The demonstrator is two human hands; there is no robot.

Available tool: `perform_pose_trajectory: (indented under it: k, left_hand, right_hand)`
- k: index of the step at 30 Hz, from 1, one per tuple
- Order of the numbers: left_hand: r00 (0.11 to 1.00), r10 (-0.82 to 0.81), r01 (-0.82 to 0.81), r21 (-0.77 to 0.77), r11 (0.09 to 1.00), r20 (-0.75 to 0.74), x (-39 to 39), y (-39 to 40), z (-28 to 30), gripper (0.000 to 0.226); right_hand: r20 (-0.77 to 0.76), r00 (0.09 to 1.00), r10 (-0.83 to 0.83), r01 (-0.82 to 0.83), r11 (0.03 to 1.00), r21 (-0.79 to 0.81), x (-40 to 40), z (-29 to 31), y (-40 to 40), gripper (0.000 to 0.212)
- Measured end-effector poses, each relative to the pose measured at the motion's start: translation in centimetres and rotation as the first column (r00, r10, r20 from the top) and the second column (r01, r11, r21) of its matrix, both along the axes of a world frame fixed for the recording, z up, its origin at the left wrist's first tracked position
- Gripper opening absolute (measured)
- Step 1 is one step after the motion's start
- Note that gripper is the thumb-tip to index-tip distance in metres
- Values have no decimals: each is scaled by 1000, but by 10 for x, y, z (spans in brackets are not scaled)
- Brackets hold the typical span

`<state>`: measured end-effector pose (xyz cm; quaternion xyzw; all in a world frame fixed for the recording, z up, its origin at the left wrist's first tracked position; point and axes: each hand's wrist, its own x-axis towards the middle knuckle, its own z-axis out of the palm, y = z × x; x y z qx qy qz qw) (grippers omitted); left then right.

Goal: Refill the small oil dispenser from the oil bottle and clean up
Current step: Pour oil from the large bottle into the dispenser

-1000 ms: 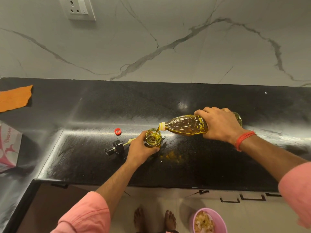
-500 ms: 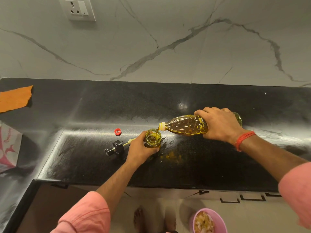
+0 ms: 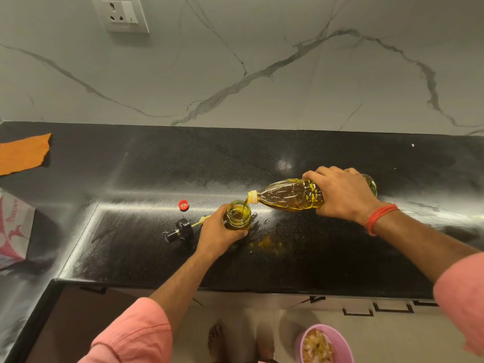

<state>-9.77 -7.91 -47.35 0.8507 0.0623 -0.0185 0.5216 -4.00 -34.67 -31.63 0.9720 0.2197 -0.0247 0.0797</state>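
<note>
A small glass oil dispenser [image 3: 237, 215] stands upright and uncapped on the black counter [image 3: 314, 258]. My left hand [image 3: 218, 231] grips its side. My right hand [image 3: 341, 193] holds a clear plastic oil bottle [image 3: 286, 195] tipped nearly flat, mouth to the left over the dispenser. A thin stream of golden oil runs from the bottle's mouth into the dispenser. The dispenser's black pump top [image 3: 180, 229] lies on its side just left of my left hand. The bottle's red cap [image 3: 183, 205] sits on the counter behind it.
Yellow oil spots [image 3: 267, 242] mark the counter right of the dispenser. An orange cloth [image 3: 23, 153] lies at the far left, a white and pink box [image 3: 13, 229] below it. A pink bowl of scraps [image 3: 323, 345] sits on the floor. A wall socket [image 3: 123, 13] is above.
</note>
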Motion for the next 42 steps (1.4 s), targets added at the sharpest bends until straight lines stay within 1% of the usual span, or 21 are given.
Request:
perform_pose_trajectory:
  k: [6, 13, 20, 42]
  left_hand:
    - [1000, 0, 0, 4, 1000, -3, 0, 0, 1, 64]
    - [1000, -9, 9, 10, 1000, -6, 0, 1, 0, 64]
    - [1000, -2, 2, 9, 1000, -5, -1, 0, 2, 62]
    - [1000, 8, -7, 33, 999, -22, -1, -1, 2, 65]
  right_hand:
    - [2, 1000, -1, 1, 1000, -4, 0, 1, 0, 80]
    - [5, 1000, 3, -3, 1000, 2, -1, 2, 0, 76]
    - [1, 1000, 3, -3, 1000, -5, -1, 3, 1, 77]
    - [11, 1000, 3, -3, 1000, -1, -2, 2, 2, 78]
